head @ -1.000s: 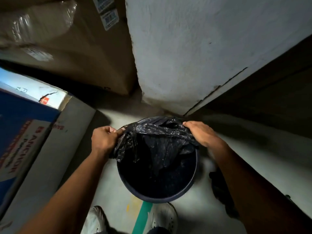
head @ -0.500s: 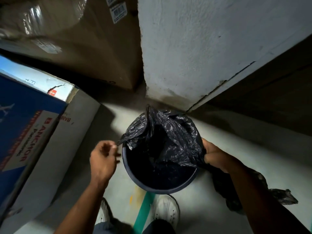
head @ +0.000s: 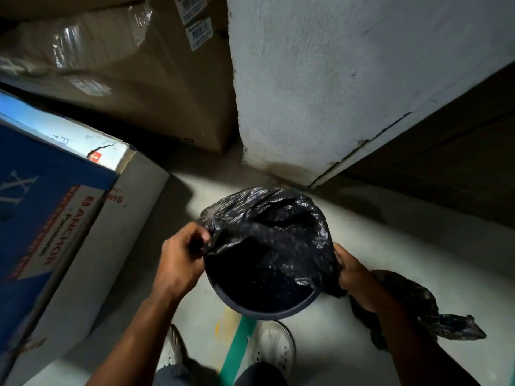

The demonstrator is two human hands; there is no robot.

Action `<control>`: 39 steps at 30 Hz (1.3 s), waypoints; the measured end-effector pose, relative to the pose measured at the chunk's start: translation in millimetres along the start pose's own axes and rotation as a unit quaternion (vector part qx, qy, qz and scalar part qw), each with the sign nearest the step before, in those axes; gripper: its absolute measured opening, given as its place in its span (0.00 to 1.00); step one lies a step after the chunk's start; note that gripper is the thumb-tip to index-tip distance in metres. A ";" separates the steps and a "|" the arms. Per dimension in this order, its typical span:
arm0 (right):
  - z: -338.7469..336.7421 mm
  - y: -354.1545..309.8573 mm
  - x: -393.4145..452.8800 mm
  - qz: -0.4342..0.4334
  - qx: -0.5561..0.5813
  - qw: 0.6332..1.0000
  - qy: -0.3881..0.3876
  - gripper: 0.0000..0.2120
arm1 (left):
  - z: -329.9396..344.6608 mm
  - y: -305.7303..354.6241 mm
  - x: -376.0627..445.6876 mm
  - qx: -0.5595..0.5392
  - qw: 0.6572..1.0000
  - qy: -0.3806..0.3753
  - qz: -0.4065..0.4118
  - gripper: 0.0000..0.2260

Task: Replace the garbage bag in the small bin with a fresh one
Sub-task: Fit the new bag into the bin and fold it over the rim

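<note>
Both hands grip the black garbage bag [head: 273, 235], which is draped over the far rim of the small bin [head: 267, 310] on the floor: the left hand [head: 178, 260] pinches its left edge, the right hand [head: 351, 271] clutches its right side (near rim uncovered).

Pillar: the white plastered pillar [head: 348, 79] rises at the middle, stained at its foot.
Brown carton: the brown carton [head: 133, 79], left of the pillar, touches it and carries barcode labels [head: 196, 26].
Blue box: the blue and white box [head: 55, 218], farther left of the pillar, reads ANCHOR.
Floor stripe: the green stripe [head: 237, 349] runs along the floor below the pillar, between two white shoes [head: 274, 346].
</note>
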State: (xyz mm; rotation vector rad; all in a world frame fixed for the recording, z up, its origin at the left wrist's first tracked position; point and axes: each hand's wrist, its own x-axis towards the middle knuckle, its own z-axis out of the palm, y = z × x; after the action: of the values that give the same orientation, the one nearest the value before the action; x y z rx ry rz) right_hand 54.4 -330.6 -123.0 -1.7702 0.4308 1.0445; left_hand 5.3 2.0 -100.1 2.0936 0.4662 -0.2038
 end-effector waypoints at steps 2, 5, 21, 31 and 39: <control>2.1 11.8 0.6 -0.004 -0.027 0.999 0.030 0.25 | -15.4 -19.5 -14.1 0.027 0.999 -0.022 -0.024 0.29; 2.6 25.8 4.9 -0.002 -0.071 0.996 0.061 0.27 | -28.6 -45.3 -23.8 0.098 0.993 -0.066 0.002 0.25; 37.3 67.9 73.1 0.039 0.228 0.960 0.155 0.20 | 51.1 -40.8 -28.0 -0.556 0.764 -0.014 -0.326 0.31; 18.9 -75.0 35.5 -0.355 -0.211 0.851 0.324 0.16 | 72.3 -14.5 -78.0 -0.585 0.735 0.084 -0.332 0.23; 142.6 -168.2 74.9 -0.319 -0.631 0.706 -0.034 0.26 | 110.4 -1.8 -72.3 -0.521 0.759 0.129 -0.368 0.32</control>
State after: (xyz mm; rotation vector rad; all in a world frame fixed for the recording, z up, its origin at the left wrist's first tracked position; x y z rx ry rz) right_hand 147.9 -118.0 -105.9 -2.6834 -1.2205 0.8714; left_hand -57.3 -108.0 -137.5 0.7510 1.2324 -0.0599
